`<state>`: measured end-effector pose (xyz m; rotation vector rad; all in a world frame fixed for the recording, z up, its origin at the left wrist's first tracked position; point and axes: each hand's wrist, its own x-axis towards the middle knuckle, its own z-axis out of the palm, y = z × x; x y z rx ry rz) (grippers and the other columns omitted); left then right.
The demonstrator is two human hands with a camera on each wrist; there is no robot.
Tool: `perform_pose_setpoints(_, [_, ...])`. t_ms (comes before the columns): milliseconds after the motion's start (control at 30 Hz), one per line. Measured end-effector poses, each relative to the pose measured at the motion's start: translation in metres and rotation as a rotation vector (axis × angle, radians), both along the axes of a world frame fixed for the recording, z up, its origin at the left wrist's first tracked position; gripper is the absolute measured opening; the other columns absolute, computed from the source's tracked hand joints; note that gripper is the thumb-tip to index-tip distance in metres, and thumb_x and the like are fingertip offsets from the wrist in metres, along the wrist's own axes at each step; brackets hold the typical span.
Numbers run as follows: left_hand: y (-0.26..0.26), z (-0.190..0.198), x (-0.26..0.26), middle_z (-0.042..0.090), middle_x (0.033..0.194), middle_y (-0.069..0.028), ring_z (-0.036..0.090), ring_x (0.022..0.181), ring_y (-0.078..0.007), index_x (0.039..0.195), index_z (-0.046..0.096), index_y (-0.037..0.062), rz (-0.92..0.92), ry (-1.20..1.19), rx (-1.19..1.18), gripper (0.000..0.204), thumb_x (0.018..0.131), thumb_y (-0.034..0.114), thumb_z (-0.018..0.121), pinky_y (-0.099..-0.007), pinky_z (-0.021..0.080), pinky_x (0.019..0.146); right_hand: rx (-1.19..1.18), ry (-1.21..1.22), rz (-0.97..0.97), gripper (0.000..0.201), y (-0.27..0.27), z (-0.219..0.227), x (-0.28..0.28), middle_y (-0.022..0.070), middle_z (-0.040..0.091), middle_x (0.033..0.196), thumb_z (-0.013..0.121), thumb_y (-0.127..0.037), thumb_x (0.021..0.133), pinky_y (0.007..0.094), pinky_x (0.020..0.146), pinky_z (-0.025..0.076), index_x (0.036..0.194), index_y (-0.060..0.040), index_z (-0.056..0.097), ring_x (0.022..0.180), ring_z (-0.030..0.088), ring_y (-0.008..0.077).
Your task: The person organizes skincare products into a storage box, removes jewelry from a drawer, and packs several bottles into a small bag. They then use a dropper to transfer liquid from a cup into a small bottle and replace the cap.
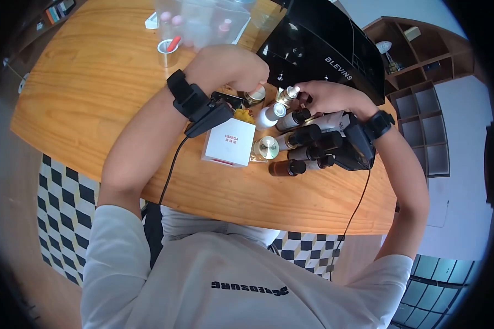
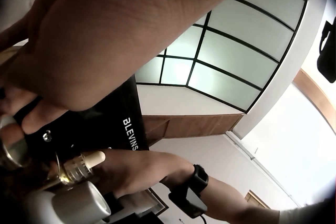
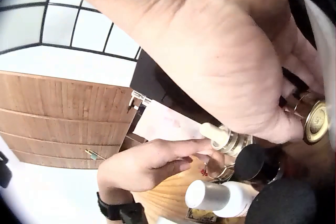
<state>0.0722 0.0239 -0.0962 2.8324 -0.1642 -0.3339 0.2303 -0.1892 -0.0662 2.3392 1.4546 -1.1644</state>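
Observation:
My left hand (image 1: 233,68) is at a round jar (image 1: 255,95) with a pale gold rim, a finger and thumb gripping its side. My right hand (image 1: 335,98) curls beside the black box; in the right wrist view its fingers hold a small container with a gold disc top (image 3: 317,121). Between the hands stands a clear dropper bottle (image 1: 287,95) with a cream bulb. Just in front of it is a white bottle (image 1: 270,115) with a silvery cap. The right palm hides part of what that hand holds.
Several dark bottles (image 1: 287,168) lie close together in front of the right hand. A white box (image 1: 230,141) and a glass bottle (image 1: 265,148) stand nearer the body. The black BLEVINS box (image 1: 324,55), a clear plastic bin (image 1: 200,24) and a cup (image 1: 168,55) are behind.

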Motion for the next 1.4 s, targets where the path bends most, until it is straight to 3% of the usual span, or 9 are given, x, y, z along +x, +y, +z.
perform_pose_setpoints(100, [-0.001, 0.000, 0.005, 0.073, 0.090, -0.0162, 0.069, 0.081, -0.0344, 0.103, 0.074, 0.0080, 0.024, 0.079, 0.074, 0.025, 0.085, 0.005, 0.056, -0.0437, 0.051, 0.071, 0.136, 0.075, -0.143, 0.044, -0.005, 0.032, -0.026, 0.0070, 0.071, 0.089, 0.070, -0.009, 0.079, 0.0325, 0.073, 0.052, 0.124, -0.0056, 0.069, 0.079, 0.066, 0.0184])
perform_pose_setpoints(333, [0.023, -0.017, 0.019, 0.074, 0.092, -0.0179, 0.067, 0.077, -0.0393, 0.100, 0.074, -0.0011, 0.002, -0.102, 0.066, 0.027, 0.079, 0.004, 0.059, -0.0484, 0.053, 0.065, 0.291, -0.110, 0.052, 0.052, 0.006, 0.093, -0.045, 0.0071, 0.059, 0.102, 0.066, 0.002, 0.081, 0.0275, 0.078, 0.051, 0.133, -0.0057, 0.065, 0.087, 0.061, 0.0144])
perform_pose_setpoints(533, [0.033, 0.019, -0.007, 0.072, 0.084, -0.0212, 0.065, 0.071, -0.0397, 0.097, 0.076, -0.0015, -0.047, -0.323, 0.109, 0.027, 0.078, 0.000, 0.056, -0.0479, 0.050, 0.062, 0.613, -0.227, 0.253, 0.030, 0.041, 0.050, -0.077, 0.0110, 0.056, 0.100, 0.069, 0.006, 0.076, 0.0324, 0.074, 0.052, 0.105, 0.0022, 0.064, 0.084, 0.061, 0.0213])
perform_pose_setpoints(600, [0.026, 0.040, -0.019, 0.073, 0.104, -0.0212, 0.069, 0.095, -0.0375, 0.120, 0.072, 0.0044, 0.047, -0.152, 0.174, 0.033, 0.094, 0.008, 0.053, -0.0414, 0.054, 0.085, 0.528, -0.218, 0.239, 0.024, 0.054, 0.040, -0.078, 0.0148, 0.064, 0.095, 0.075, -0.002, 0.075, 0.0386, 0.080, 0.051, 0.098, 0.0011, 0.066, 0.090, 0.065, 0.0312])
perform_pose_setpoints(800, [0.030, 0.035, -0.018, 0.070, 0.087, -0.0229, 0.063, 0.075, -0.0379, 0.108, 0.074, 0.0030, -0.002, -0.196, 0.078, 0.027, 0.090, 0.005, 0.053, -0.0459, 0.050, 0.073, 0.466, -0.169, 0.211, 0.024, 0.071, 0.013, -0.084, 0.0167, 0.067, 0.094, 0.078, -0.003, 0.077, 0.0419, 0.081, 0.052, 0.097, 0.0023, 0.065, 0.089, 0.068, 0.0331])
perform_pose_setpoints(867, [0.027, 0.047, -0.025, 0.070, 0.089, -0.0232, 0.064, 0.077, -0.0381, 0.109, 0.074, 0.0033, -0.008, -0.164, 0.110, 0.028, 0.091, 0.005, 0.053, -0.0454, 0.051, 0.074, 0.503, -0.181, 0.279, 0.026, 0.070, 0.009, -0.081, 0.0121, 0.061, 0.090, 0.078, -0.003, 0.080, 0.0362, 0.073, 0.051, 0.101, 0.0014, 0.063, 0.078, 0.063, 0.0254])
perform_pose_setpoints(933, [0.029, 0.051, -0.027, 0.071, 0.090, -0.0235, 0.064, 0.078, -0.0383, 0.111, 0.074, 0.0036, -0.010, -0.134, 0.143, 0.029, 0.091, 0.006, 0.052, -0.0449, 0.051, 0.075, 0.608, -0.206, 0.306, 0.033, 0.065, 0.016, -0.078, 0.0176, 0.069, 0.102, 0.081, -0.012, 0.083, 0.0387, 0.086, 0.055, 0.110, 0.0012, 0.068, 0.096, 0.069, 0.0334])
perform_pose_setpoints(1133, [0.051, 0.045, -0.019, 0.072, 0.102, -0.0236, 0.068, 0.092, -0.0381, 0.121, 0.070, 0.0016, -0.005, -0.261, 0.115, 0.033, 0.095, 0.007, 0.050, -0.0411, 0.053, 0.082, 1.196, -0.101, -0.228, 0.022, -0.018, 0.069, -0.080, 0.0019, 0.072, 0.103, 0.071, -0.019, 0.099, 0.0248, 0.084, 0.052, 0.113, -0.0018, 0.071, 0.092, 0.065, 0.0091])
perform_pose_setpoints(1400, [0.027, 0.021, -0.012, 0.072, 0.118, -0.0165, 0.068, 0.104, -0.0261, 0.132, 0.064, 0.0000, -0.131, -0.331, -0.278, 0.036, 0.097, -0.005, 0.053, -0.0346, 0.053, 0.089, 1.354, -0.638, -0.761, 0.025, -0.205, -0.011, -0.032, 0.0051, 0.073, 0.099, 0.066, -0.025, 0.102, 0.0307, 0.082, 0.049, 0.104, -0.0024, 0.074, 0.088, 0.064, 0.0142])
